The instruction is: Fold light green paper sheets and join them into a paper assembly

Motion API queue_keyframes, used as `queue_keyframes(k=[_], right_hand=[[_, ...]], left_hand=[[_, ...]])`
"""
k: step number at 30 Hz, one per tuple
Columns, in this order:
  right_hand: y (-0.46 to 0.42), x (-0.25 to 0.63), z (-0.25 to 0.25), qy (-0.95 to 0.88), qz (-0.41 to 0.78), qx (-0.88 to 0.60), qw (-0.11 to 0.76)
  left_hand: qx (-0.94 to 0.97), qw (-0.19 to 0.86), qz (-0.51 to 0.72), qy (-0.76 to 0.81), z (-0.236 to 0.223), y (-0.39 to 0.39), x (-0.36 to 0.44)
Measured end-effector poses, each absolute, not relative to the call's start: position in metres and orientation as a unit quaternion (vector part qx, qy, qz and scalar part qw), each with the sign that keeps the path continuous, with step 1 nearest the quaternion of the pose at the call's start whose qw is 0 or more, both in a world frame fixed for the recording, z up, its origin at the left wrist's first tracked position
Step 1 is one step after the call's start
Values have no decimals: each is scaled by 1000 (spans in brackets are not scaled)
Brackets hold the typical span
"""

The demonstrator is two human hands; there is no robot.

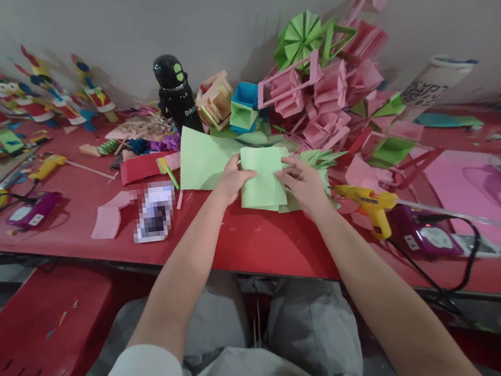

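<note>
A folded piece of light green paper (pixel 262 177) is held upright-looking in front of me, just over the red table (pixel 256 241). My left hand (pixel 233 181) grips its left edge, with the thumb lying on the front face. At the right edge my right hand (pixel 302 182) pinches it between thumb and fingers. Behind it spreads a larger light green sheet (pixel 204 157), partly covered by the folded piece. More cut green paper pieces (pixel 322 158) lie to the right, close by my right hand.
Yellow glue guns (pixel 372 201) (pixel 49 167) lie right and left, wired to purple power sockets (pixel 425 234) (pixel 33 211). A black bottle (pixel 178 96) stands behind. Folded pink paper shapes (pixel 329 85) pile up at back right. A phone (pixel 154 212) and pink paper (pixel 111 215) lie left.
</note>
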State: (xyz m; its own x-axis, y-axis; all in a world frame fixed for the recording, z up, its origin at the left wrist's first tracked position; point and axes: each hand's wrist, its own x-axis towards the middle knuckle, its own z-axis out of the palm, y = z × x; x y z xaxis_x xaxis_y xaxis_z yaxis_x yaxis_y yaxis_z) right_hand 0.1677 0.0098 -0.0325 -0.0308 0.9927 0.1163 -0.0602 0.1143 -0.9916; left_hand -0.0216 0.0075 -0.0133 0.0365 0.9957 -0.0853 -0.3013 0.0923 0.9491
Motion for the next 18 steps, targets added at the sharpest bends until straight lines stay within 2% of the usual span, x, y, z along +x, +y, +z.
queue_keyframes(k=[9, 18], right_hand=[[11, 170, -32, -535, 442, -459, 555], [9, 169, -25, -511, 466, -449, 565]], left_hand=[[392, 601, 542, 437, -11, 4, -21], [381, 617, 546, 419, -11, 3, -18]])
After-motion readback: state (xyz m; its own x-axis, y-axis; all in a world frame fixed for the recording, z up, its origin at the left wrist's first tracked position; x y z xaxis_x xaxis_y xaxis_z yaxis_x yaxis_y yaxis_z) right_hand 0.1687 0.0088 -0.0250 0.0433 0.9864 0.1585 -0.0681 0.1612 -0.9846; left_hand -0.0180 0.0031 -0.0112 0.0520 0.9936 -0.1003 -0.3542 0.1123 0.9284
